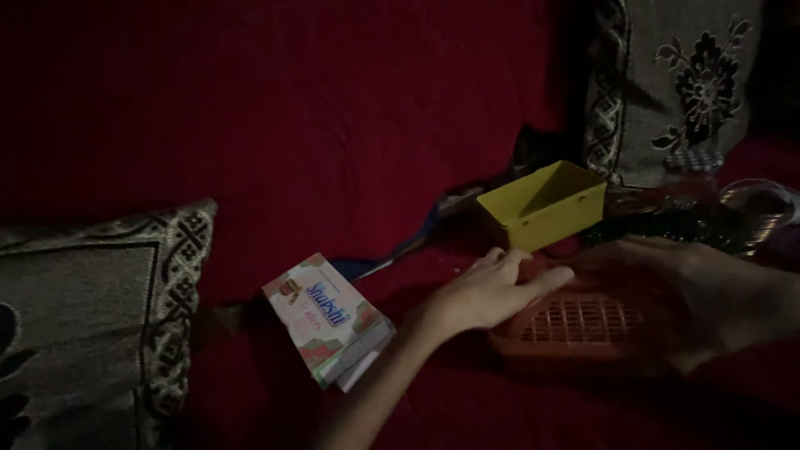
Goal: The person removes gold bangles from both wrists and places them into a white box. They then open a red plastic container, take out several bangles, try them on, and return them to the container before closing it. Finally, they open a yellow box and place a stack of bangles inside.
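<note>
Head view: left hand [487, 292] and right hand [708, 287], fingers spread, press flat on orange slotted plastic basket [583, 325], lower right; probably light, stiff; rim edges best hold.

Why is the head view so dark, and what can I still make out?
Head view: dim light throughout, no glare; the yellow box and the small carton read clearly, the left hand fairly, while the right hand and orange basket sink into shadow.
</note>
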